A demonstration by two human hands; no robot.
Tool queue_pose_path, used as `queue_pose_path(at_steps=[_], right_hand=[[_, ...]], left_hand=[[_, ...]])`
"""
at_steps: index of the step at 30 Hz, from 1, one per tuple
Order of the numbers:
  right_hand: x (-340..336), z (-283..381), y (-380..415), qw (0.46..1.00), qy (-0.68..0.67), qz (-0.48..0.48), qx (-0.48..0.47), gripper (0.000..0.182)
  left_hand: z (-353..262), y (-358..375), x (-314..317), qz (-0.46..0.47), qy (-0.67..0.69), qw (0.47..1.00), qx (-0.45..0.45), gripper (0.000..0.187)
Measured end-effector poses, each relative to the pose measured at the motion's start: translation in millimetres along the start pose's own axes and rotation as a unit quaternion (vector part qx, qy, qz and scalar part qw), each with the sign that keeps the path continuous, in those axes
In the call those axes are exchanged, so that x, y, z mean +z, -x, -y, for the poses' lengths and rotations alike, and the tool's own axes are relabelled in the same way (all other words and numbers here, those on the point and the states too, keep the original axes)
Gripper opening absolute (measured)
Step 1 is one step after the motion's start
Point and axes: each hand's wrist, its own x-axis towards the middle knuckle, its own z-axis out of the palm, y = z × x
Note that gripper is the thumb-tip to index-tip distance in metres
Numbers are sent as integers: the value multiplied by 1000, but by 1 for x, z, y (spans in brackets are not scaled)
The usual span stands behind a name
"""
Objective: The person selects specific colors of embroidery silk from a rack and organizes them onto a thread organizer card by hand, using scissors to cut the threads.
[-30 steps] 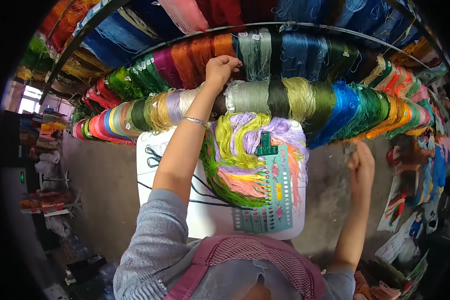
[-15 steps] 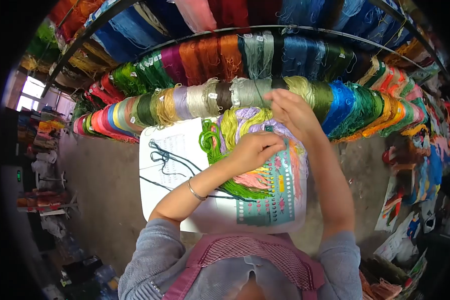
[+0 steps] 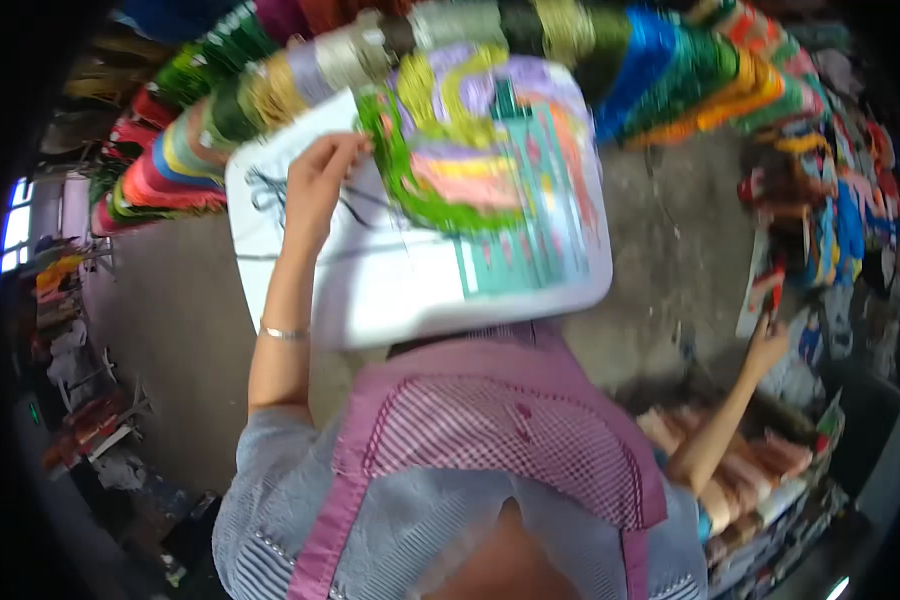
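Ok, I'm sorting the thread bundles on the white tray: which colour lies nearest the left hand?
The green skein: its loop curves along the tray's left part, right beside the left hand. The purple, yellow and pink skeins lie farther right.

Motion blur hides what the right hand [image 3: 767, 343] grips; the thread rack [image 3: 530, 30] is cut off above.

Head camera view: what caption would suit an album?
Left hand rests on a white tray of embroidery threads; right hand reaches aside.
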Motion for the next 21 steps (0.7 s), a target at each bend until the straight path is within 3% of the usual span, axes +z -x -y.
queue_pose_path(at_steps=[1,2,3,4,5,6,7,8,9,10,12,13,15,19,21], right_hand=[[-27,36,6,984,-132,-106,-54,22],[-46,74,8,949,-305,-74,12,14],[-37,90,7,853,-519,-31,47,11],[-52,130,15,887,-453,-33,83,10],[-52,172,23,896,-436,-66,-49,10],[-62,214,38,892,-452,12,-18,8],[-86,260,58,880,-469,62,-45,8],[-82,286,73,909,-398,64,-104,8],[-87,316,87,877,-432,22,-209,10],[-83,336,94,844,-476,71,-238,10],[-96,370,109,803,-520,256,-141,8],[-93,378,113,801,-521,257,-141,8],[-78,392,114,733,-575,342,-123,5],[-56,404,118,774,-552,252,-184,6],[-52,406,120,811,-496,137,-279,8]], left_hand=[[-6,9,15,40,26,999,5,20],[-8,17,30,96,35,995,-14,22],[-9,25,44,149,45,988,-27,23],[-11,31,56,218,48,974,-40,25],[-12,40,68,259,39,963,-64,26],[-8,47,78,299,28,950,-86,28],[5,51,86,327,46,939,-97,29],[13,59,93,321,75,934,-139,28],[19,66,100,314,105,926,-181,28],[22,73,107,309,138,916,-217,31],[23,85,117,290,212,890,-279,35],[20,90,121,261,242,883,-306,35],[24,94,129,242,264,879,-315,33],[28,98,137,197,303,878,-314,28],[29,99,140,178,310,882,-307,27]])
